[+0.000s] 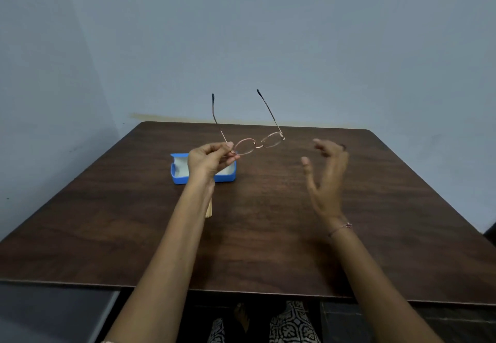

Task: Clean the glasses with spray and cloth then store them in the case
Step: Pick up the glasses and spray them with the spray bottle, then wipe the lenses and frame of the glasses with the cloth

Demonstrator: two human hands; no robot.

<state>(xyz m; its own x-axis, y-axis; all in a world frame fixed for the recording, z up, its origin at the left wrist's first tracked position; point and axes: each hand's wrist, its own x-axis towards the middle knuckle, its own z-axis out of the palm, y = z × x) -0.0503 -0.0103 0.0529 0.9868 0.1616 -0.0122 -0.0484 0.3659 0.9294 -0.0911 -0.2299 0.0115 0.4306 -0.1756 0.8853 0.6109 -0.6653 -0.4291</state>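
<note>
Glasses (pixel 256 142) in left hand (pixel 209 161)

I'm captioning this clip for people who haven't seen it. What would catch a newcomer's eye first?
The thin gold-rimmed glasses, held up over the dark wooden table with their temples unfolded, pinched at one hinge by the left hand. Next, the bright blue case lying open beneath that hand, and the empty right hand spread open in mid-air to the right.

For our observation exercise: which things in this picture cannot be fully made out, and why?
Head view:
- Blue case: its middle is hidden behind the left hand.
- Pale object on the table: mostly covered by the left forearm; unidentifiable.
- Glasses: lens cleanliness too fine to judge.
- Right hand: fingertips motion-blurred.
</note>
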